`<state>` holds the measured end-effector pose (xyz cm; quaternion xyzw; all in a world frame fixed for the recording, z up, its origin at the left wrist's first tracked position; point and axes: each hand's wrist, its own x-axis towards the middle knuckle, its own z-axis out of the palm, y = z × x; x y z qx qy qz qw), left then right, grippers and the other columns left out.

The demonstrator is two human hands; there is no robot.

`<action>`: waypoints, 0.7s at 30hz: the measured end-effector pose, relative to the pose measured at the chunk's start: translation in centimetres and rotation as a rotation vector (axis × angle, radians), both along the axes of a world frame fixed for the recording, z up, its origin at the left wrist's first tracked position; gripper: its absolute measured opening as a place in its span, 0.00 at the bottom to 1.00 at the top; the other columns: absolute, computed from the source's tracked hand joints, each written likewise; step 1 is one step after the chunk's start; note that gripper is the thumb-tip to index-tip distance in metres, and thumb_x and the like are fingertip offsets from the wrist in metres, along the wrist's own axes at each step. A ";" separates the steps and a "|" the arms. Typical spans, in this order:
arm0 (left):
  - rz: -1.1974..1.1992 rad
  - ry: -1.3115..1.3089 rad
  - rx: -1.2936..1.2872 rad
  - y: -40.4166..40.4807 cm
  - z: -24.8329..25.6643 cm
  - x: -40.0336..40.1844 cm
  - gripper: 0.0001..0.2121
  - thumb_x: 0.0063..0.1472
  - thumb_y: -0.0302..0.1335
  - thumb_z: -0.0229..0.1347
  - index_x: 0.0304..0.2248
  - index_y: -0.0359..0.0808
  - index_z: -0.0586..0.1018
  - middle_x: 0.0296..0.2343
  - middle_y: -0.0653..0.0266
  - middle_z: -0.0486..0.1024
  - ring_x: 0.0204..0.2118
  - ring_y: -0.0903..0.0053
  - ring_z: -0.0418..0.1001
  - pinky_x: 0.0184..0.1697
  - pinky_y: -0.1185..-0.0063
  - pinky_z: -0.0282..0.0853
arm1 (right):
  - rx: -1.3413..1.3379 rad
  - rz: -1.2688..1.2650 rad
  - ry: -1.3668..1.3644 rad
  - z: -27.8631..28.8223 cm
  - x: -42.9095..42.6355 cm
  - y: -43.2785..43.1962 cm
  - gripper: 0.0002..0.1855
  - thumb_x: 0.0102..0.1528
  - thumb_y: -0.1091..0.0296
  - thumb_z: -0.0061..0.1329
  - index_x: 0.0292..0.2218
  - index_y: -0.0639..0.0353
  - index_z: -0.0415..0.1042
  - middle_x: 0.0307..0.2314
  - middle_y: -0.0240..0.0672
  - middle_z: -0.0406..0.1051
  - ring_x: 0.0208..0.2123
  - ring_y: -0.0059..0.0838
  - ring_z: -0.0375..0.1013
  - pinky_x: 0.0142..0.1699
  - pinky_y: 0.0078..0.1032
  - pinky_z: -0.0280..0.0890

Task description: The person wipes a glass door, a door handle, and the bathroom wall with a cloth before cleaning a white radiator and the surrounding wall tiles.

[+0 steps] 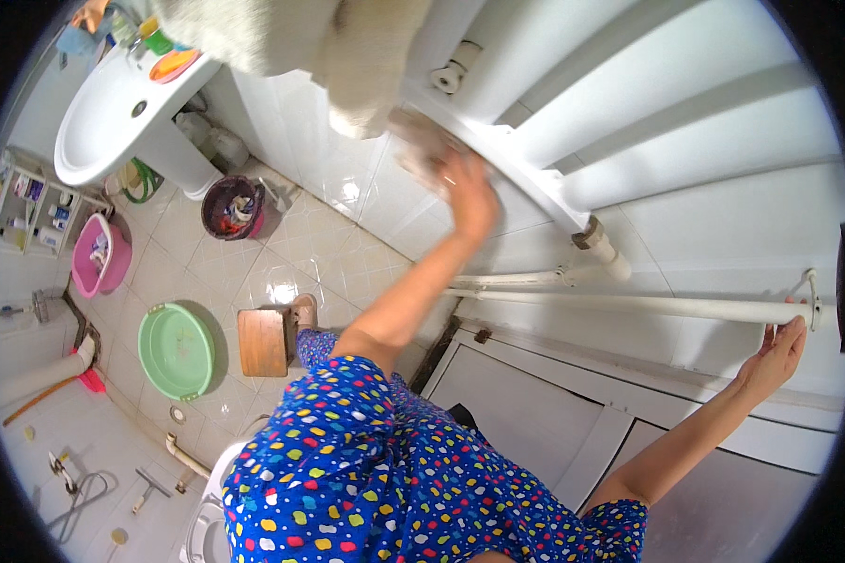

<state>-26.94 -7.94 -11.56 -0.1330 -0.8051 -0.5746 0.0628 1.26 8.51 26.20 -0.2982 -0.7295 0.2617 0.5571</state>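
My left hand (473, 197) is blurred and holds a pale, crumpled cloth (422, 148) against the white wall tiles below the lower edge of a white radiator (577, 148). At the right, my right hand (778, 355) grips a white vertical pipe (634, 304) beside its metal clamp, with fingertips showing past the pipe. A cream, fluffy towel (359, 70) hangs at the top, close to the cloth. The exact outline of the cloth is lost in the blur.
A white washbasin (105, 112) stands upper left, near a waste bin (232, 207). On the tiled floor are a pink basin (102, 257), a green basin (176, 352) and a wooden stool (262, 343) by my foot. A white door (521, 408) lies below the pipes.
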 end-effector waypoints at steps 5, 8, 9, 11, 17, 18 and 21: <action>-0.127 0.057 0.124 0.8 0.3 4.1 0.27 0.48 0.14 0.49 0.51 0.30 0.62 0.55 0.33 0.48 0.59 0.30 0.42 0.61 0.44 0.41 | -0.041 0.055 0.074 0.4 -0.9 -0.5 0.19 0.65 0.58 0.42 0.51 0.61 0.66 0.48 0.35 0.71 0.44 0.20 0.69 0.49 0.21 0.64; 0.006 -0.029 -0.047 -0.2 0.5 -3.5 0.36 0.51 0.23 0.54 0.58 0.23 0.53 0.57 0.32 0.49 0.62 0.37 0.42 0.64 0.52 0.41 | -0.057 0.004 0.076 0.3 0.2 -0.1 0.19 0.65 0.59 0.42 0.51 0.61 0.66 0.48 0.34 0.71 0.43 0.20 0.69 0.48 0.20 0.64; 0.231 0.219 -0.078 -1.4 -2.2 -7.4 0.37 0.52 0.27 0.54 0.58 0.18 0.53 0.57 0.30 0.50 0.62 0.41 0.45 0.64 0.56 0.43 | -0.047 0.032 0.081 0.3 -1.0 -0.6 0.19 0.65 0.59 0.42 0.51 0.61 0.66 0.48 0.34 0.71 0.43 0.20 0.69 0.48 0.20 0.64; 0.151 -0.067 0.195 -5.8 -4.1 -14.6 0.30 0.52 0.27 0.55 0.54 0.26 0.61 0.54 0.41 0.58 0.59 0.50 0.53 0.59 0.64 0.54 | -0.054 0.018 0.119 -0.2 -1.7 -1.0 0.18 0.65 0.60 0.41 0.51 0.62 0.67 0.47 0.33 0.71 0.43 0.19 0.69 0.47 0.20 0.64; 0.035 -0.299 0.548 -13.2 -10.7 -20.4 0.22 0.55 0.25 0.46 0.51 0.29 0.68 0.46 0.51 0.70 0.48 0.64 0.68 0.50 0.70 0.67 | 0.132 -0.271 0.136 -1.8 -4.8 -7.9 0.19 0.60 0.63 0.49 0.50 0.63 0.68 0.45 0.34 0.70 0.45 0.25 0.68 0.52 0.27 0.61; -0.146 -0.430 0.831 -14.3 -8.6 -18.1 0.21 0.55 0.24 0.44 0.49 0.30 0.69 0.42 0.54 0.72 0.44 0.66 0.71 0.48 0.70 0.69 | 0.352 -0.477 0.100 -2.0 -5.8 -11.3 0.19 0.59 0.67 0.50 0.50 0.64 0.68 0.46 0.35 0.69 0.47 0.27 0.67 0.52 0.28 0.61; -0.148 -0.766 1.206 -20.3 -3.3 -13.6 0.17 0.54 0.23 0.44 0.45 0.33 0.71 0.37 0.58 0.73 0.42 0.67 0.73 0.47 0.67 0.72 | 0.683 -0.194 0.161 -1.9 -10.7 -16.1 0.22 0.54 0.77 0.52 0.51 0.65 0.67 0.49 0.40 0.65 0.51 0.34 0.64 0.54 0.31 0.60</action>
